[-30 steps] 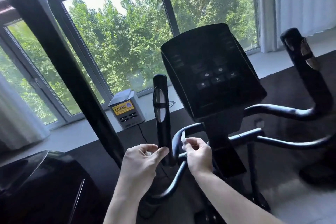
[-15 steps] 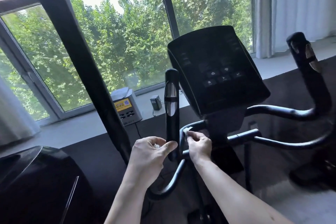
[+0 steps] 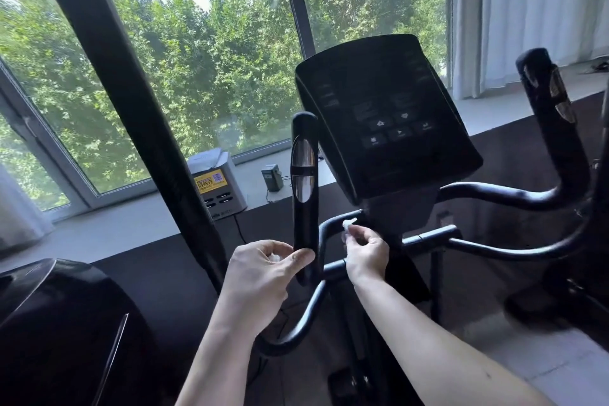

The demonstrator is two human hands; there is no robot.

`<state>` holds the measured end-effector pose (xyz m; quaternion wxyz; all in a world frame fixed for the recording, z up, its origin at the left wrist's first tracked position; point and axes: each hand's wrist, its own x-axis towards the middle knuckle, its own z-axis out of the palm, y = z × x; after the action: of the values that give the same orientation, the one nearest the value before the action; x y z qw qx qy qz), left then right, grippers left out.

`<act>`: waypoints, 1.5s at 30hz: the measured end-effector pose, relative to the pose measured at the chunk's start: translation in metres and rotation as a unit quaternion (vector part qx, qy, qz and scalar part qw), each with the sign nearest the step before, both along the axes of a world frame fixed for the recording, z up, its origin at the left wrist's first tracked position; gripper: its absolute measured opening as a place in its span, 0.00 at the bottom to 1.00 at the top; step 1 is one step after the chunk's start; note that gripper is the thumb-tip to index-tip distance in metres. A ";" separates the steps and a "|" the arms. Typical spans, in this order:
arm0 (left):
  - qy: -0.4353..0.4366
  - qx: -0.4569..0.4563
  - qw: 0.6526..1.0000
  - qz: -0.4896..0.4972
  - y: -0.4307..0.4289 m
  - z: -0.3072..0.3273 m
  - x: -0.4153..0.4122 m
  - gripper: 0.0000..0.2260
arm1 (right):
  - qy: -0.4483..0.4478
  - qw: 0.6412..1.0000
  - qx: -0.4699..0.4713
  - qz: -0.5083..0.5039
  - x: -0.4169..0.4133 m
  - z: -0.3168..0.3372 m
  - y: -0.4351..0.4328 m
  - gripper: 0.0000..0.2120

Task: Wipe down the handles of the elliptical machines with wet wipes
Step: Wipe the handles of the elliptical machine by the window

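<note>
- Two hands up in head view, one wipe each, mid-wipe on the elliptical.
- Your left hand (image 3: 263, 277) curls round the base of the upright handle (image 3: 305, 194), thumb across the front; a white wad (image 3: 274, 257) peeks out btwn thumb & fingers.
- Your right hand (image 3: 365, 252) pinches a small wet wipe (image 3: 346, 225) at its fingertips, pressed on the curved bar (image 3: 333, 224) just above it.
- Next, prob: slide left hand up the grip, keeping the wipe against it.

Bare forearms, left hand (image 3: 263, 277), right hand (image 3: 365, 254), sleeveless
</note>
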<state>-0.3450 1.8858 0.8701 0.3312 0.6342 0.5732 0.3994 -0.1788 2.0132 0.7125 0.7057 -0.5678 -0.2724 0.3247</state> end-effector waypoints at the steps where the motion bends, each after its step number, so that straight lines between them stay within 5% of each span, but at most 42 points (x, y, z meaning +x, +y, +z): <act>1: -0.003 0.000 1.000 0.001 0.001 0.000 0.000 0.09 | -0.018 1.000 0.000 0.013 -0.004 -0.001 0.001 0.06; 13: 0.000 0.012 1.000 -0.003 0.000 0.000 -0.001 0.09 | 0.047 0.980 0.065 0.182 -0.021 0.010 -0.077 0.11; 18: 0.002 0.014 1.000 0.003 -0.001 0.000 -0.001 0.09 | 0.049 0.952 0.109 0.280 -0.012 0.023 -0.104 0.03; 28: 0.000 0.003 1.000 0.012 -0.004 0.003 0.001 0.09 | -0.058 0.988 0.049 0.138 -0.014 0.027 -0.056 0.07; 35: 0.016 -0.002 1.000 0.012 -0.004 0.007 0.002 0.10 | -0.072 0.980 0.041 0.180 -0.012 0.026 -0.061 0.05; 45: 0.044 -0.009 0.999 0.012 -0.006 0.011 0.004 0.12 | -0.050 0.996 -0.012 -0.073 -0.003 0.017 0.003 0.04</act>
<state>-0.3409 1.8795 0.8807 0.3062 0.6411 0.5988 0.3697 -0.1821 2.0166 0.7299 0.7059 -0.6102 -0.2614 0.2471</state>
